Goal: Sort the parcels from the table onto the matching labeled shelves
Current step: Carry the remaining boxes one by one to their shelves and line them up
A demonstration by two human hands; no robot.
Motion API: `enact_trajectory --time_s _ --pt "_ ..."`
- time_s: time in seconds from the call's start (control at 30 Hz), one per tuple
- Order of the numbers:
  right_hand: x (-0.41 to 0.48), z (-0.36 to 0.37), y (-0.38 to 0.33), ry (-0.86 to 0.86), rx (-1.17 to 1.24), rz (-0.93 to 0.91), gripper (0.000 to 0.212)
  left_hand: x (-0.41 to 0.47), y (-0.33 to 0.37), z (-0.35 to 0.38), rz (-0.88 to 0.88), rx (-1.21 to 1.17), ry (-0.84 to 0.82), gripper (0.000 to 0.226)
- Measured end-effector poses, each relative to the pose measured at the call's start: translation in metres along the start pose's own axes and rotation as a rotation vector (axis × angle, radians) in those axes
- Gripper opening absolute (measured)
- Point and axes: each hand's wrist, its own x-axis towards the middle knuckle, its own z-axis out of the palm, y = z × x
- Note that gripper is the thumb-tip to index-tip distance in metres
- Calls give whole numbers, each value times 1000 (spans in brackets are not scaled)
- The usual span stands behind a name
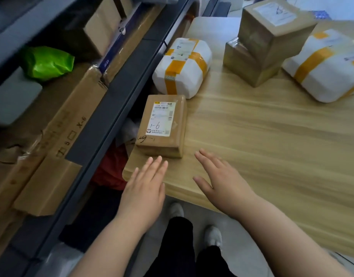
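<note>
The brown parcel (164, 124) handwritten "1-6" lies flat at the counter (252, 136) corner nearest the person, label up, so its code reads at a glance; that is probably why it is the one being approached. The left grip (146, 188) is spread flat with fingers straight, its tips at the parcel's near edge, though whether they touch it I cannot tell. The right grip (222, 180) is likewise splayed and holds nothing, just beside the parcel's near right corner. The pair look set to bracket the parcel from both sides. I count five parcels on the counter: three brown and two white. Besides the "1-6" one, there is a white taped parcel (182, 66) just behind it, an upper brown box (272, 31) stacked on a lower brown box (246, 62), and a second white taped parcel (328, 66) at the far right. The shelf (116, 108) to the left already holds a green bag (48, 62) and a carton marked "X-6" (72, 124).
</note>
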Motion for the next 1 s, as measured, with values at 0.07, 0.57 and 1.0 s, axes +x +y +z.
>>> enact_trajectory --time_s 0.07,0.57,1.0 --pt "20 2 -3 6 -8 -5 62 15 -8 2 6 7 -13 55" --pt "154 19 -27 -53 -127 194 56 144 -82 3 55 56 -226 53" --pt "180 26 -27 -48 333 585 76 193 -111 12 -246 -466 -404 98"
